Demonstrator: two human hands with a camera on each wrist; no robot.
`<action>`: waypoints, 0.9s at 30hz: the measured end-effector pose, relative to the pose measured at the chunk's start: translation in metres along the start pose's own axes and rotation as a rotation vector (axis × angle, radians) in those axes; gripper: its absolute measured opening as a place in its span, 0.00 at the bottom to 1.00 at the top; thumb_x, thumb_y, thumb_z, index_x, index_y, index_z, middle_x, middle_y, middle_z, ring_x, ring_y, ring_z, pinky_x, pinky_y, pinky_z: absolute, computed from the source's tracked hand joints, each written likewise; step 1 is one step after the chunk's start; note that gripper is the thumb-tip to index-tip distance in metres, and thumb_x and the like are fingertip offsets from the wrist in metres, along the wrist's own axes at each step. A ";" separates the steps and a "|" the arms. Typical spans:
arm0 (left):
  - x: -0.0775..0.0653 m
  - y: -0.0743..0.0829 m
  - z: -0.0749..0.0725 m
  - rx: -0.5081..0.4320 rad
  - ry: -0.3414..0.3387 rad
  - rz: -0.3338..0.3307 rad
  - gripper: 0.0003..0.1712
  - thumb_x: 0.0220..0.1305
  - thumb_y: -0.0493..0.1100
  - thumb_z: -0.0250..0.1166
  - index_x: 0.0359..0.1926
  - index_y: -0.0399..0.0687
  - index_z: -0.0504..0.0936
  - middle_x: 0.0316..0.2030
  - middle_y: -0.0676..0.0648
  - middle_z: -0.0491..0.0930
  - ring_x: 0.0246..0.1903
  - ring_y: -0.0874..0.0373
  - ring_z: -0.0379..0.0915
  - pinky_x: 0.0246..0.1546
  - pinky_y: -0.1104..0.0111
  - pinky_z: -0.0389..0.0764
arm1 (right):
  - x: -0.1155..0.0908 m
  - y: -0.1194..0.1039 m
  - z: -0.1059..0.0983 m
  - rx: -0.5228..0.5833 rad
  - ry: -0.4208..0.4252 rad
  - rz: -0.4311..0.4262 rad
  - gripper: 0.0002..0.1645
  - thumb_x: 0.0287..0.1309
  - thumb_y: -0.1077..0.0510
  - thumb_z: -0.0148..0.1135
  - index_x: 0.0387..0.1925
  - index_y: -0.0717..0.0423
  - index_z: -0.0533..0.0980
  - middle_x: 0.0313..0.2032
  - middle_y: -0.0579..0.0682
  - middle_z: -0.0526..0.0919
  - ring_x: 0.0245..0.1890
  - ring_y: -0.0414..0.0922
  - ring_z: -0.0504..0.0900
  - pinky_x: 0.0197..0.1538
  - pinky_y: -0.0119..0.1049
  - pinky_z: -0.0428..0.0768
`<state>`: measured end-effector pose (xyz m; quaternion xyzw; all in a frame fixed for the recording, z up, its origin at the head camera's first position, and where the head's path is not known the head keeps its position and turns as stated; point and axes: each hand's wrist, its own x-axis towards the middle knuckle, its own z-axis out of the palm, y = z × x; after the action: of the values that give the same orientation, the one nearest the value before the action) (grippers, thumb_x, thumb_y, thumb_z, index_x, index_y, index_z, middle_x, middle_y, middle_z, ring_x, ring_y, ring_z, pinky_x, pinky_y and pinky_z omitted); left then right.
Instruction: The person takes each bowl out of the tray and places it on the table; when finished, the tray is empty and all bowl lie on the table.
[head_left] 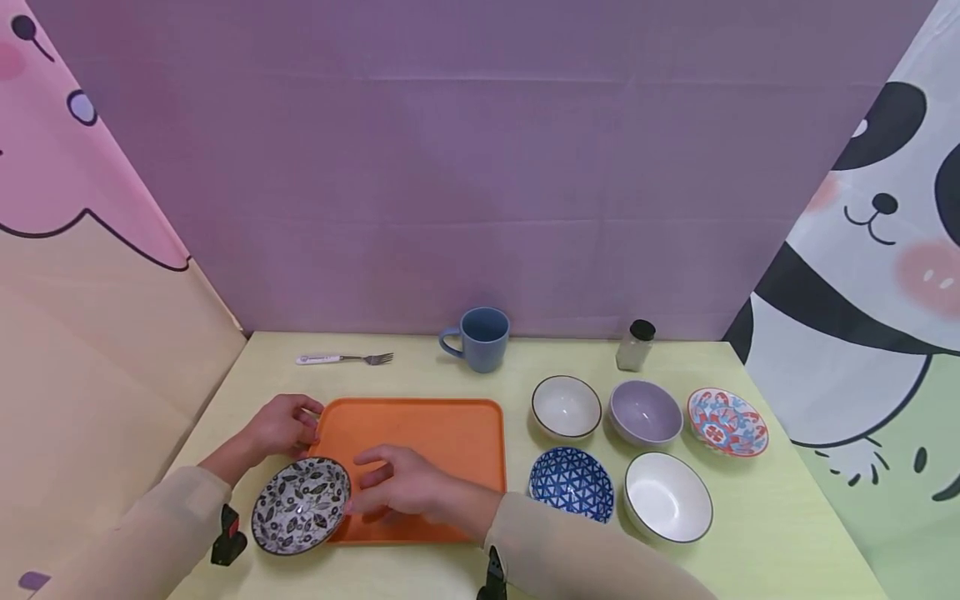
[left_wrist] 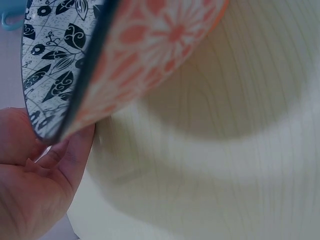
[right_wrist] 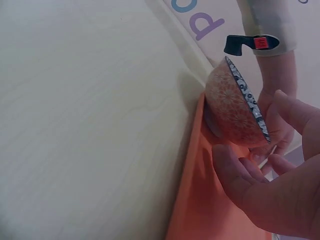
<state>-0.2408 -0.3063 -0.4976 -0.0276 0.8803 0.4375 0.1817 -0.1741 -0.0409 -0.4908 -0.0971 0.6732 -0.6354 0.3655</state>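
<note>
A bowl (head_left: 302,506) with a dark leaf pattern inside overlaps the front left corner of an orange tray (head_left: 450,417). Its outside (left_wrist: 155,45) carries orange flowers, and it leans in the right wrist view. Just behind the bowl, my left hand (head_left: 287,425) is by the tray's left edge with relaxed fingers; in the left wrist view it is partly hidden by the rim. My right hand (head_left: 405,482) is over the tray, fingers loosely spread and fingertips near the bowl's right side. In the right wrist view, its palm (right_wrist: 280,200) holds nothing.
Right of the tray stand a white bowl (head_left: 566,407), a purple bowl (head_left: 646,412), a red-patterned bowl (head_left: 727,422), a blue-patterned bowl (head_left: 572,483) and a larger white bowl (head_left: 667,497). Behind are a fork (head_left: 345,359), a blue mug (head_left: 484,340) and a black-capped shaker (head_left: 635,346).
</note>
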 end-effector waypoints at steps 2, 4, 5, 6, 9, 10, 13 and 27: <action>-0.001 0.001 0.000 -0.001 0.001 -0.004 0.28 0.62 0.28 0.65 0.62 0.25 0.69 0.41 0.35 0.78 0.31 0.51 0.80 0.31 0.59 0.89 | 0.002 0.002 0.004 0.023 -0.007 0.012 0.33 0.55 0.66 0.74 0.62 0.50 0.76 0.48 0.54 0.83 0.36 0.54 0.88 0.41 0.54 0.88; -0.002 0.002 0.001 -0.005 -0.001 0.001 0.28 0.61 0.28 0.65 0.62 0.24 0.69 0.41 0.35 0.78 0.30 0.50 0.80 0.31 0.59 0.89 | 0.004 0.003 0.007 0.050 -0.015 0.034 0.32 0.56 0.67 0.73 0.62 0.49 0.75 0.48 0.53 0.83 0.37 0.54 0.88 0.42 0.55 0.88; -0.002 0.002 0.001 -0.006 0.001 0.002 0.28 0.61 0.28 0.65 0.62 0.24 0.69 0.41 0.35 0.78 0.30 0.50 0.80 0.31 0.59 0.89 | 0.004 0.003 0.009 0.063 -0.016 0.042 0.32 0.57 0.67 0.73 0.61 0.49 0.75 0.48 0.53 0.83 0.37 0.53 0.87 0.43 0.56 0.88; -0.002 0.002 0.001 -0.006 0.001 0.003 0.28 0.61 0.28 0.65 0.62 0.24 0.69 0.41 0.35 0.78 0.30 0.50 0.80 0.31 0.59 0.89 | 0.005 0.004 0.010 0.078 -0.016 0.047 0.32 0.57 0.68 0.72 0.61 0.49 0.75 0.48 0.54 0.84 0.37 0.53 0.87 0.44 0.56 0.88; -0.002 0.001 0.002 -0.004 0.005 0.007 0.29 0.61 0.28 0.66 0.62 0.24 0.69 0.41 0.35 0.78 0.30 0.50 0.79 0.31 0.58 0.89 | 0.005 0.006 0.015 0.100 -0.010 0.050 0.32 0.57 0.69 0.71 0.61 0.50 0.74 0.47 0.54 0.84 0.37 0.52 0.87 0.45 0.56 0.88; -0.001 0.001 0.002 -0.001 0.006 0.009 0.29 0.61 0.27 0.65 0.62 0.24 0.69 0.41 0.34 0.78 0.30 0.50 0.79 0.31 0.58 0.89 | 0.005 0.006 0.016 0.102 -0.005 0.047 0.32 0.57 0.70 0.71 0.61 0.50 0.74 0.46 0.54 0.84 0.37 0.52 0.87 0.45 0.56 0.88; 0.001 -0.001 0.002 0.004 0.012 0.002 0.29 0.61 0.28 0.65 0.62 0.25 0.69 0.41 0.35 0.78 0.30 0.50 0.79 0.32 0.59 0.89 | 0.006 0.008 0.018 0.088 0.011 0.038 0.32 0.56 0.70 0.71 0.61 0.50 0.74 0.45 0.53 0.84 0.37 0.51 0.88 0.44 0.55 0.88; -0.001 -0.001 0.002 0.012 0.019 0.001 0.28 0.62 0.28 0.64 0.62 0.25 0.69 0.42 0.34 0.78 0.31 0.50 0.79 0.32 0.58 0.89 | 0.016 0.011 0.022 0.109 0.023 0.075 0.36 0.52 0.71 0.70 0.62 0.46 0.76 0.44 0.51 0.87 0.37 0.47 0.88 0.38 0.48 0.88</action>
<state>-0.2396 -0.3060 -0.4993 -0.0301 0.8846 0.4319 0.1734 -0.1683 -0.0655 -0.5048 -0.0445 0.6451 -0.6579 0.3862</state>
